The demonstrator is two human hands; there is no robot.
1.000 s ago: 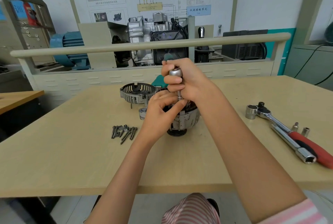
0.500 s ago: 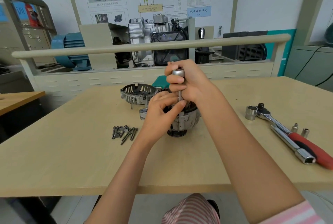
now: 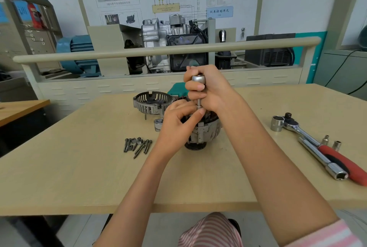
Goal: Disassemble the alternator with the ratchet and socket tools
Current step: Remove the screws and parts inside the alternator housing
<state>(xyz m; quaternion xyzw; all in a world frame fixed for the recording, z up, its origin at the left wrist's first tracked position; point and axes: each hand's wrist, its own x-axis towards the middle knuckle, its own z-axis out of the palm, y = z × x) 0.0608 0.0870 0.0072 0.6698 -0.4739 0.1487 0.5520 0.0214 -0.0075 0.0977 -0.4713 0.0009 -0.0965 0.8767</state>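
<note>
Alternator (image 3: 202, 133) stood pulley-down at mid-table (image 3: 79, 177). Upright socket driver (image 3: 198, 88) gripped by right hand (image 3: 210, 90); its lower shaft pinched by left hand (image 3: 178, 123) fingers over alternator. Ratchet (image 3: 317, 143) lying well right, bolts (image 3: 138, 145) left.

Silver ribbed alternator body (image 3: 206, 133) sits mid-frame on the pale wooden table (image 3: 79, 177), loose dark steel bolts (image 3: 138, 145) lower left of it, red-handled chrome ratchet (image 3: 317, 143) far right, slotted metal end cover (image 3: 152, 102) behind.

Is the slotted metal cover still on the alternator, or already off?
Off. The slotted cover sits alone on the table, behind and left of the alternator, with loose bolts lying nearby.
</note>
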